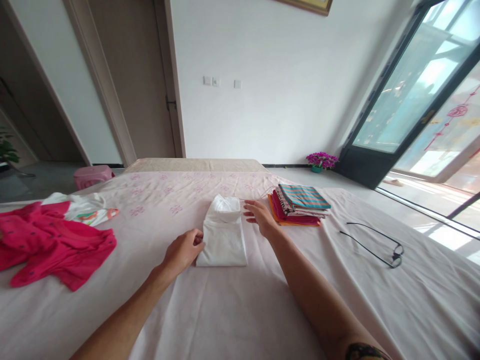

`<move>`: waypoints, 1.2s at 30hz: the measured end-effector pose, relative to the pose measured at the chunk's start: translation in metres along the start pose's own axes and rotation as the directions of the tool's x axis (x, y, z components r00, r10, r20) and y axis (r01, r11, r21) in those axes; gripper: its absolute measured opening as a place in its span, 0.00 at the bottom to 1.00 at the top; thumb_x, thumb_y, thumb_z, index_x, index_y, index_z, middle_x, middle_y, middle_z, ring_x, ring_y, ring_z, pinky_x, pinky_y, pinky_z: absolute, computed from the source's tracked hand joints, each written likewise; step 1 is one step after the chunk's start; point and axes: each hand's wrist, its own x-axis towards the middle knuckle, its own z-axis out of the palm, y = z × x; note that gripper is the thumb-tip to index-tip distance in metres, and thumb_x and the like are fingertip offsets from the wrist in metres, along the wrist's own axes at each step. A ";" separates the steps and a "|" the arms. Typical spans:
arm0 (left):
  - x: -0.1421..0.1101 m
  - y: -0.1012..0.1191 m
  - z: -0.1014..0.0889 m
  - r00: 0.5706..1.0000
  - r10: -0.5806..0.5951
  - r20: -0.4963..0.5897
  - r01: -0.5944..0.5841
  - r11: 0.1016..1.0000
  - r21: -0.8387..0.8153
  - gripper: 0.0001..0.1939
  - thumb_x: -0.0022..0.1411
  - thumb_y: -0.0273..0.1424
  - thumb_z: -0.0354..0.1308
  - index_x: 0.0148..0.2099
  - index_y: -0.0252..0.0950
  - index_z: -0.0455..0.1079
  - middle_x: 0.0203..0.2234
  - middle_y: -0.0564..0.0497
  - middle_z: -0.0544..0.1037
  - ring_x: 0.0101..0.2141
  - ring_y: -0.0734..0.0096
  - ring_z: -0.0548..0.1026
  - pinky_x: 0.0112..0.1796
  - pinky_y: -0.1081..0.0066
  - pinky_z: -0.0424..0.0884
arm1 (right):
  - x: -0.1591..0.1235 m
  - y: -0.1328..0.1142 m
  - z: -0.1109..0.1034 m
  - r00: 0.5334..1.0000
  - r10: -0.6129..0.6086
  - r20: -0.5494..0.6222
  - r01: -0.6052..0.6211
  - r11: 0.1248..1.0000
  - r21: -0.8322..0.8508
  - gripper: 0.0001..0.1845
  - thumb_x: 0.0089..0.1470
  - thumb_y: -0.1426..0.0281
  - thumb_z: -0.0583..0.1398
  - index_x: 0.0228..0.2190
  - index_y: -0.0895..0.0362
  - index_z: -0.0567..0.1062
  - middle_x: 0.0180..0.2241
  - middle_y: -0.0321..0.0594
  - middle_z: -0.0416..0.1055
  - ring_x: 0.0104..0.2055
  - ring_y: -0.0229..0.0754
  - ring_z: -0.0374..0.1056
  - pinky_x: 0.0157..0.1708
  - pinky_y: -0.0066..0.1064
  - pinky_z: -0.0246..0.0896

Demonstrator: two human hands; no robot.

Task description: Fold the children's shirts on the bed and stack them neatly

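A folded white hooded garment [223, 235] lies on the pale pink sheet [240, 300] in the middle. My left hand [183, 251] rests at its lower left edge, fingers curled and pinching the fabric. My right hand [259, 215] lies beside the garment's upper right edge with fingers stretched flat, touching or nearly touching it. Just right of that hand sits a stack of folded clothes [298, 205], striped teal on top, with red and orange pieces beneath.
A crumpled pink-red garment [52, 245] and a white printed one [84, 207] lie at the left. A black cable [375, 242] lies at the right. Beyond the bed are a pink stool [92, 175], a door, a flower pot [320, 161] and glass doors.
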 end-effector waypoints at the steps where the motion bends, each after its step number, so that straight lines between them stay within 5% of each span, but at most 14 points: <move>1: 0.000 0.001 0.000 1.000 0.013 -0.017 -0.012 0.999 0.032 0.08 0.58 0.33 0.56 0.39 0.40 0.73 0.37 0.49 0.81 0.38 0.65 0.77 0.37 0.71 0.65 | -0.003 0.005 0.003 0.997 -0.010 0.072 0.020 0.989 -0.143 0.22 0.49 0.61 0.61 0.47 0.55 0.73 0.43 0.44 0.73 0.39 0.43 0.70 0.35 0.32 0.65; 4: -0.003 0.005 -0.003 0.986 0.120 -0.119 -0.114 0.992 0.056 0.05 0.59 0.30 0.52 0.36 0.40 0.70 0.37 0.51 0.78 0.37 0.69 0.76 0.38 0.72 0.66 | -0.007 0.016 0.012 0.987 -0.077 0.142 0.140 0.847 -0.514 0.31 0.44 0.61 0.67 0.50 0.55 0.73 0.44 0.44 0.73 0.43 0.47 0.70 0.40 0.33 0.63; 7: -0.010 0.016 -0.011 0.936 0.314 -0.158 -0.322 0.947 -0.024 0.05 0.57 0.27 0.51 0.36 0.39 0.67 0.36 0.52 0.76 0.39 0.68 0.75 0.43 0.70 0.67 | -0.005 0.023 0.015 0.981 -0.097 0.165 0.181 0.753 -0.632 0.35 0.47 0.60 0.66 0.56 0.56 0.69 0.43 0.45 0.74 0.44 0.49 0.70 0.43 0.36 0.61; 10: -0.021 0.033 -0.019 0.878 0.474 0.065 -0.452 0.867 -0.212 0.06 0.53 0.25 0.51 0.34 0.38 0.67 0.33 0.53 0.77 0.37 0.68 0.74 0.44 0.71 0.67 | -0.002 0.026 0.014 0.974 -0.148 0.169 0.221 0.762 -0.609 0.39 0.50 0.59 0.65 0.60 0.56 0.64 0.45 0.45 0.75 0.44 0.48 0.70 0.44 0.36 0.62; 13: -0.033 0.047 -0.022 0.748 0.537 0.391 -0.381 0.829 -0.410 0.08 0.49 0.22 0.51 0.31 0.36 0.69 0.31 0.54 0.79 0.35 0.69 0.76 0.39 0.73 0.69 | -0.001 0.029 0.016 0.964 -0.194 0.183 0.266 0.761 -0.592 0.36 0.51 0.61 0.64 0.60 0.55 0.65 0.46 0.45 0.75 0.43 0.47 0.71 0.43 0.36 0.62; 15: -0.038 0.053 -0.021 0.687 0.525 0.502 -0.292 0.832 -0.471 0.08 0.50 0.23 0.51 0.31 0.36 0.71 0.30 0.53 0.80 0.35 0.69 0.77 0.38 0.73 0.69 | -0.001 0.031 0.019 0.963 -0.200 0.178 0.267 0.769 -0.581 0.34 0.52 0.62 0.63 0.59 0.53 0.66 0.45 0.44 0.75 0.41 0.46 0.71 0.43 0.36 0.62; 17: -0.037 0.053 -0.016 0.743 0.466 0.481 -0.206 0.842 -0.498 0.07 0.56 0.28 0.51 0.34 0.36 0.71 0.29 0.52 0.80 0.34 0.69 0.77 0.38 0.72 0.70 | -0.002 0.032 0.022 0.968 -0.201 0.153 0.252 0.796 -0.551 0.31 0.50 0.63 0.65 0.56 0.52 0.70 0.44 0.43 0.76 0.40 0.45 0.71 0.45 0.38 0.62; 19: -0.031 0.048 -0.009 0.877 0.342 0.337 -0.140 0.853 -0.502 0.10 0.60 0.35 0.51 0.37 0.36 0.70 0.29 0.51 0.79 0.33 0.68 0.78 0.37 0.71 0.70 | -0.005 0.028 0.026 0.971 -0.181 0.154 0.231 0.872 -0.431 0.27 0.48 0.64 0.66 0.52 0.53 0.75 0.41 0.42 0.77 0.40 0.45 0.71 0.46 0.39 0.62; 22: -0.018 0.033 0.001 0.990 0.114 0.082 -0.070 0.906 -0.417 0.16 0.61 0.43 0.52 0.42 0.36 0.70 0.34 0.48 0.79 0.35 0.64 0.78 0.37 0.68 0.71 | -0.017 0.011 0.033 0.956 -0.121 0.265 0.130 0.991 -0.016 0.25 0.49 0.61 0.65 0.50 0.54 0.76 0.39 0.41 0.77 0.42 0.45 0.71 0.47 0.41 0.63; 24: -0.011 0.024 0.006 0.999 0.037 -0.038 -0.047 0.937 -0.347 0.24 0.58 0.48 0.55 0.49 0.35 0.69 0.41 0.44 0.78 0.36 0.62 0.77 0.38 0.66 0.71 | -0.031 -0.008 0.039 0.905 -0.137 0.402 0.033 0.967 0.254 0.26 0.50 0.60 0.65 0.51 0.52 0.76 0.42 0.41 0.77 0.47 0.45 0.70 0.50 0.42 0.62; 27: -0.007 0.021 0.009 0.988 0.020 -0.155 -0.066 0.951 -0.303 0.36 0.54 0.52 0.58 0.57 0.35 0.65 0.49 0.40 0.74 0.35 0.63 0.77 0.39 0.64 0.71 | -0.055 -0.037 0.048 0.788 -0.224 0.573 -0.060 0.899 0.433 0.25 0.51 0.61 0.66 0.51 0.50 0.76 0.48 0.42 0.75 0.55 0.47 0.66 0.53 0.43 0.59; 31: -0.010 0.031 0.005 0.990 -0.003 -0.139 -0.051 0.922 -0.383 0.25 0.59 0.51 0.53 0.44 0.35 0.73 0.38 0.43 0.78 0.35 0.59 0.77 0.37 0.64 0.70 | -0.075 -0.054 0.058 0.676 -0.307 0.670 -0.089 0.868 0.488 0.27 0.49 0.60 0.67 0.52 0.52 0.75 0.49 0.43 0.74 0.55 0.48 0.66 0.56 0.44 0.57; 33: -0.011 0.035 0.002 0.998 -0.017 -0.067 -0.023 0.828 -0.561 0.23 0.62 0.48 0.50 0.41 0.34 0.74 0.32 0.45 0.79 0.34 0.58 0.77 0.35 0.64 0.71 | -0.074 -0.052 0.059 0.655 -0.328 0.681 -0.089 0.861 0.501 0.29 0.48 0.61 0.68 0.53 0.51 0.74 0.50 0.43 0.73 0.54 0.48 0.67 0.55 0.44 0.58; 36: -0.008 0.035 -0.003 0.998 -0.048 0.043 0.062 0.526 -0.848 0.19 0.62 0.43 0.52 0.46 0.34 0.73 0.33 0.47 0.80 0.33 0.61 0.78 0.34 0.66 0.73 | -0.063 -0.041 0.054 0.726 -0.361 0.585 0.008 0.855 0.518 0.23 0.48 0.65 0.68 0.48 0.51 0.74 0.47 0.41 0.74 0.49 0.45 0.70 0.52 0.41 0.61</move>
